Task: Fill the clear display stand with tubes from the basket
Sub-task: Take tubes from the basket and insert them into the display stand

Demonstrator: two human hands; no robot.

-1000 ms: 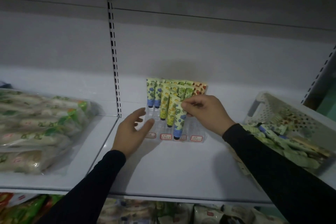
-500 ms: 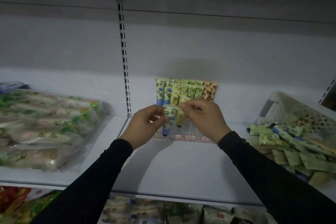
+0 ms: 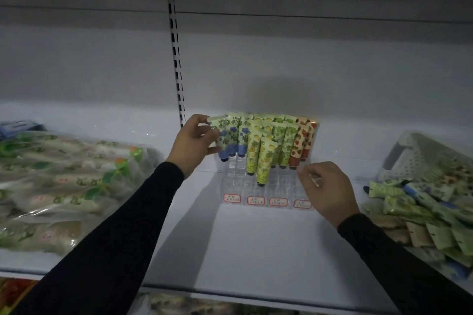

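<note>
The left hand (image 3: 190,144) pinches a blue-flower tube (image 3: 222,137) at the left end of the clear stand (image 3: 266,186), putting it in a slot. The right hand (image 3: 326,190), loosely curled, holds nothing just right of the stand. Next it probably grabs another tube from the basket (image 3: 409,151), further right.

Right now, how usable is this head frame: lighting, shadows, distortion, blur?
Head view: dim, flat light, with a soft shadow on the back wall above the clear display stand; wide-angle bending curves the upright at top; the price labels are too blurred to read; the left hand on the blue-flowered tube stays legible; the basket at right is soft.
</note>
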